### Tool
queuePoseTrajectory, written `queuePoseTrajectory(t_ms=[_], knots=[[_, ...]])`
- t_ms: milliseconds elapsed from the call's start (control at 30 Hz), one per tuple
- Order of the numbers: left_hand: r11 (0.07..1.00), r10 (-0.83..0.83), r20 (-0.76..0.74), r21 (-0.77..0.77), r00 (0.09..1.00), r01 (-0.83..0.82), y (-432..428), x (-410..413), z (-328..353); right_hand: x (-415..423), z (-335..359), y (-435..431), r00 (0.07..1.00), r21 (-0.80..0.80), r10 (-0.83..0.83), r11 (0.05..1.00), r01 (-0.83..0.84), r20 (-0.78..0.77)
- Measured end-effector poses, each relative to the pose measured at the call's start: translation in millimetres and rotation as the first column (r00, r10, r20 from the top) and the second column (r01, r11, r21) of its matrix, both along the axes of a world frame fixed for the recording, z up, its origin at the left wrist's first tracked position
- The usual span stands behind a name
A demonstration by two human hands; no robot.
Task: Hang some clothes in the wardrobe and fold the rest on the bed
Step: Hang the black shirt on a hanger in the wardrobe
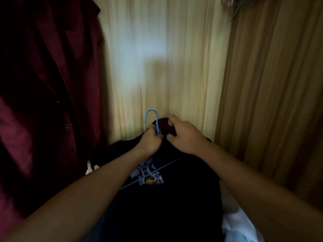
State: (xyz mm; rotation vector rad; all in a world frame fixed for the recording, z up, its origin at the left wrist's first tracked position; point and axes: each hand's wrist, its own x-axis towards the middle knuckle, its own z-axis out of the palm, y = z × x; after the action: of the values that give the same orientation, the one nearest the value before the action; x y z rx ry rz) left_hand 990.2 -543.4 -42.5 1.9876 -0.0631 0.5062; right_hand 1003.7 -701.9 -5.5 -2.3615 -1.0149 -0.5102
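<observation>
Hanging stage, partway in — maroon button shirt (43,84) already up inside the wardrobe (166,58), left of the blue wire hanger (157,124). Now working that hanger into a black printed T-shirt (166,198), draped just below the hook. Not hooked up anywhere yet; judging by this, seat the collar first, then lift. Nothing to tell about the folding from here — no bed in view. Left hand (150,142) pinching the wire neck right under the hook, fingers curled tight. Right hand (185,135) just right of the hanger, clutching collar fabric, thumb on top. Both forearms stretched forward, wrists close together.
</observation>
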Motion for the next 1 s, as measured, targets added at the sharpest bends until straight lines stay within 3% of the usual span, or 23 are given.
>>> queuePoseTrajectory(t_ms=[67,133,167,267,333,400,500,600,700,767,867,933,1000], knots=[[0.997,0.073,0.014,-0.032,0.997,-0.073,5,-1,-3,0,0,-11,0.98,-0.116,-0.016,0.993,-0.006,-0.196],[1.0,0.025,0.007,-0.01,1.0,-0.025,10,0,-5,4,4,-23,0.899,-0.086,-0.007,0.996,-0.035,-0.438],[1.0,-0.012,0.001,0.01,1.0,0.012,14,2,-6,7,5,-27,0.895,-0.083,-0.019,0.996,-0.021,-0.446],[0.998,-0.061,0.015,0.026,0.998,0.06,19,6,-2,24,4,-30,0.986,-0.32,-0.162,0.937,0.143,-0.032],[0.996,-0.082,0.05,0.045,0.995,0.08,23,9,0,29,-1,-24,0.983,-0.383,-0.156,0.917,0.109,-0.094],[0.992,-0.119,0.068,0.055,0.991,0.115,29,11,0,39,-7,-21,0.976,-0.319,-0.105,0.947,0.04,-0.189],[0.977,-0.214,0.073,0.032,0.974,0.213,37,12,-7,49,-19,-20,0.985,-0.257,-0.041,0.966,-0.003,-0.168],[0.962,-0.27,0.057,-0.01,0.961,0.271,50,17,-8,55,-33,-20,0.99,-0.248,-0.087,0.967,0.058,-0.111],[0.991,-0.081,0.06,-0.097,0.995,0.087,92,34,-7,63,-37,-36,0.982,-0.219,-0.19,0.958,0.183,-0.011],[0.997,0.042,-0.097,0.074,0.994,-0.035,136,46,-17,69,-37,-53,0.972,-0.182,-0.234,0.956,0.229,-0.008],[0.895,0.105,-0.476,0.429,0.873,0.126,182,51,-45,73,-38,-67,0.96,-0.183,-0.282,0.943,0.277,0.003],[0.824,0.165,-0.48,0.547,0.862,0.147,189,53,-62,73,-40,-69,0.953,-0.208,-0.298,0.931,0.301,0.047],[0.742,0.265,-0.332,0.669,0.905,0.028,188,58,-71,74,-43,-71,0.936,-0.238,-0.337,0.905,0.351,0.099]])
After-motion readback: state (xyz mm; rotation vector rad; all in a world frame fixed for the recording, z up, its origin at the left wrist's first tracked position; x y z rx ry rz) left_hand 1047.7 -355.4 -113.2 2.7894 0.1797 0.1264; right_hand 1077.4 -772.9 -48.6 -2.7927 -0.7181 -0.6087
